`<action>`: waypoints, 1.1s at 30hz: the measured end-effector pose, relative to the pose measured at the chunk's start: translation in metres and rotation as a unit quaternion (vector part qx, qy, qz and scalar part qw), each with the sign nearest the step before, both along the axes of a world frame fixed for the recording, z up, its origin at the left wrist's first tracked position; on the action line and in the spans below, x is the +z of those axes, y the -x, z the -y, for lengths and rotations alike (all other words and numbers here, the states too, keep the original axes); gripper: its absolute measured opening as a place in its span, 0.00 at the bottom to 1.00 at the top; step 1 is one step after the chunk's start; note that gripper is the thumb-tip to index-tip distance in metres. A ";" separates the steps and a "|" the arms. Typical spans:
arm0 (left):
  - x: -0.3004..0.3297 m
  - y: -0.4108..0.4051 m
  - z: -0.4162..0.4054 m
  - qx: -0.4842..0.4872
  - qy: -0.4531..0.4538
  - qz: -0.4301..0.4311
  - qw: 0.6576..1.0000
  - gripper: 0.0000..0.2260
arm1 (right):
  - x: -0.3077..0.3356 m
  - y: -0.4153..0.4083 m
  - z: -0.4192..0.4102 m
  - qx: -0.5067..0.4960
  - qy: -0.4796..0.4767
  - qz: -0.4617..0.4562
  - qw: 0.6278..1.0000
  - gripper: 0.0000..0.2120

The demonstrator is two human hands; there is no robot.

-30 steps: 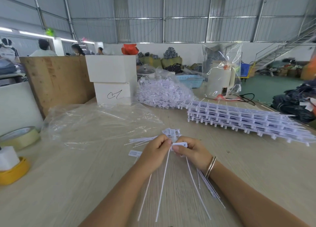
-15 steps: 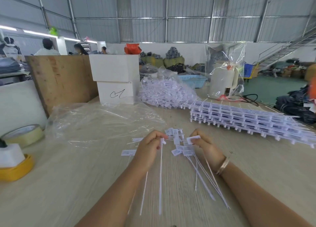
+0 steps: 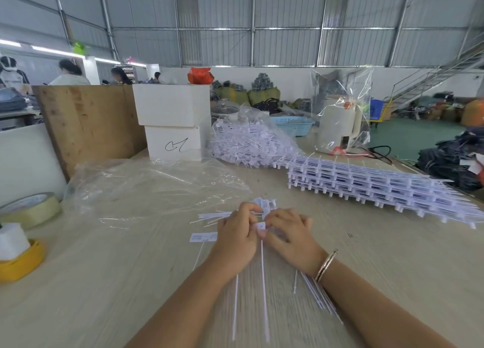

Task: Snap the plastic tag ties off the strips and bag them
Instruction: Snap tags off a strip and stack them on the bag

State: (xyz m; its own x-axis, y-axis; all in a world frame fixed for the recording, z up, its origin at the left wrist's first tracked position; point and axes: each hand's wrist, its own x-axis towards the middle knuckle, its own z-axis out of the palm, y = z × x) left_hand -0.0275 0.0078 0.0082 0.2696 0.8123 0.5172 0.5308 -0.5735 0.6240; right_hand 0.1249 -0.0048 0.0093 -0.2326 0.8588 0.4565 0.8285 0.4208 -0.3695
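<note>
- Thin white plastic tie tails (image 3: 263,290) trail toward the camera across the pale wood-grain surface (image 3: 104,282), apparently laid flat so they stay untangled.
- The left hand (image 3: 237,239) and right hand (image 3: 289,233) meet at the middle, fingers curled; both pinch a small white rectangular tag head (image 3: 260,226) between them, a grip that looks set for snapping it free.
- Loose white tag ties (image 3: 207,236) lie just beside the left hand, within easy reach.
- A crumpled clear plastic bag (image 3: 146,190) sprawls beyond the hands, likely waiting for finished ties.
- A stack of white moulded tag strips (image 3: 379,188) waits farther right.
- A filled clear bag of white ties (image 3: 251,143) sits behind.
</note>
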 end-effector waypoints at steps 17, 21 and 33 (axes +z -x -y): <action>0.005 0.012 -0.003 0.057 -0.041 -0.183 0.981 0.11 | 0.006 -0.004 0.003 0.039 0.073 -0.061 0.995 0.18; 0.005 0.021 -0.001 -0.020 -0.024 -0.170 0.985 0.11 | 0.004 -0.006 0.002 0.042 0.060 -0.065 0.995 0.12; 0.008 0.018 -0.011 0.011 -0.169 -0.227 0.959 0.12 | 0.008 -0.008 0.002 0.062 0.095 -0.104 0.988 0.09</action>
State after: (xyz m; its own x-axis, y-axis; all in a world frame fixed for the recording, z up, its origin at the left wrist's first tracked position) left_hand -0.0454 0.0186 0.0163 0.5147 0.6269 0.5849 0.7176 -0.6883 0.1063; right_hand 0.1329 -0.0070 0.0172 -0.2584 0.9049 0.3382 0.6727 0.4198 -0.6093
